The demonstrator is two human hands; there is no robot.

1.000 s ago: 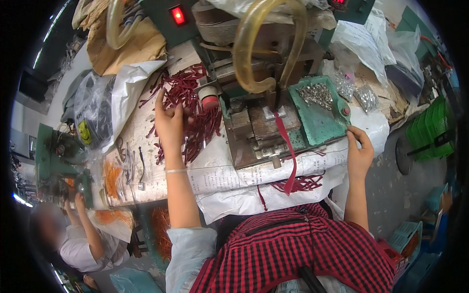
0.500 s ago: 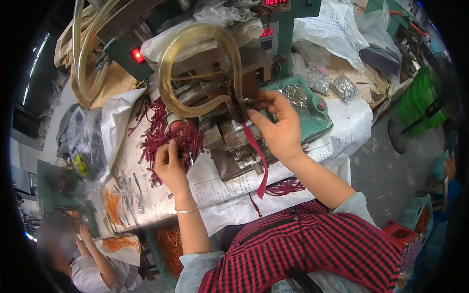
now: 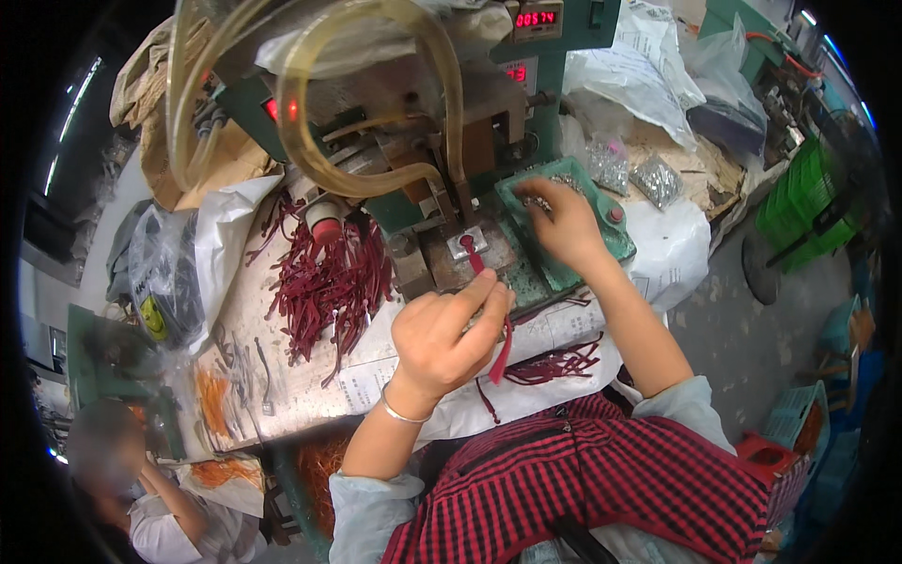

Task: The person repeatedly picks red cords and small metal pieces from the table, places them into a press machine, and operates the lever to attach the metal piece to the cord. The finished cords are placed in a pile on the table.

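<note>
My left hand (image 3: 449,340) is closed, pinching a dark red strap (image 3: 476,261) between thumb and fingers. The strap's rounded upper end lies on the small metal plate (image 3: 467,242) of a press (image 3: 451,160); its tail hangs below my fingers. My right hand (image 3: 571,228) is over a green tray (image 3: 618,246), thumb and forefinger apart, fingertips bent down among small metal pieces (image 3: 566,180). Whether the fingertips touch a piece is unclear. Left of the press lies a heap of dark red straps (image 3: 329,291).
A clear yellowish hose (image 3: 305,122) loops before the press. A red button (image 3: 326,230) stands beside the heap. More straps (image 3: 554,365) lie at the near table edge. Bags of metal parts (image 3: 656,180) lie behind the tray. Another person (image 3: 178,526) sits at lower left.
My left hand has moved right from the strap heap and taken hold of the strap at the press. My right hand has left the press plate and moved right over the tray.
</note>
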